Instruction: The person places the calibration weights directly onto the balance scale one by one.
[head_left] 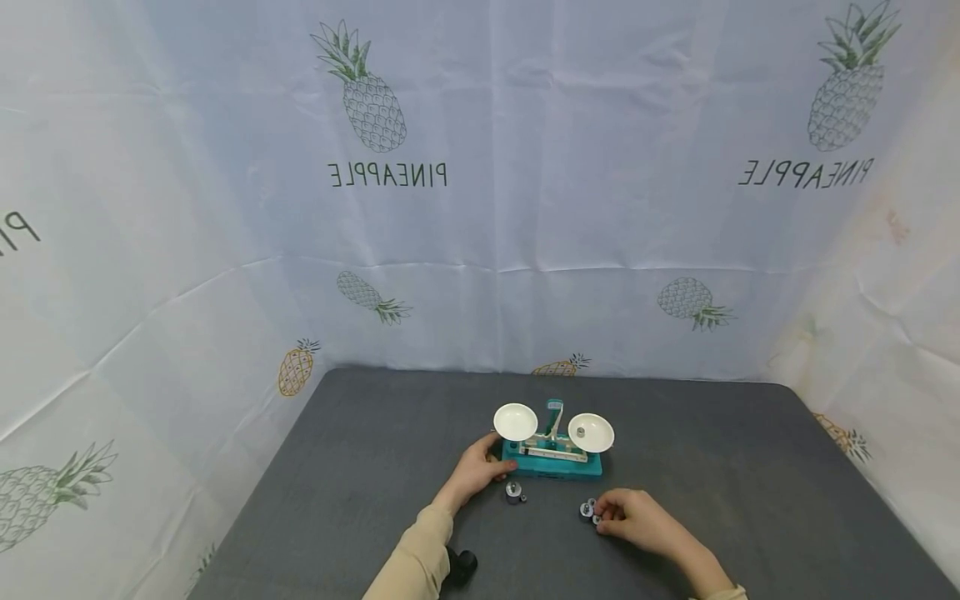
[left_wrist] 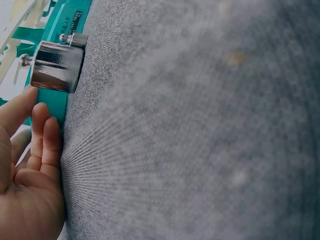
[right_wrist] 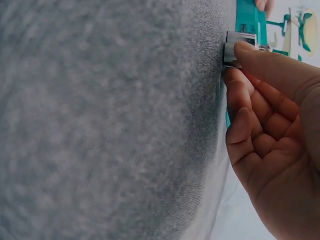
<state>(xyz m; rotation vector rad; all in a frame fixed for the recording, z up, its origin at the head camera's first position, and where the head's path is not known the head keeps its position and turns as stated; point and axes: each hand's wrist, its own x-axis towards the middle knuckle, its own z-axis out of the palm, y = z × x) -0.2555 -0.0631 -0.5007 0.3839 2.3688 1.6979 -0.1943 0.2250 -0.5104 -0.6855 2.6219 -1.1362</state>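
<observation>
A balance scale (head_left: 552,467) with a teal base and two white pans stands at the table's middle. My left hand (head_left: 474,468) grips the left end of its base, thumb along the front. In front of that end stand a larger metal weight (head_left: 513,492) and a small weight (head_left: 524,498); the left wrist view shows the larger weight (left_wrist: 57,66) as a shiny knobbed cylinder. My right hand (head_left: 636,518) pinches a small metal weight (right_wrist: 229,52) between thumb and fingers, beside a larger metal weight (head_left: 587,511). Another small weight (head_left: 581,432) sits in the right pan (head_left: 596,437).
A black object (head_left: 461,567) lies near my left sleeve (head_left: 416,558), partly covered by it. The dark grey table (head_left: 360,467) is bordered at the back and sides by a white cloth (head_left: 525,208) printed with pineapples.
</observation>
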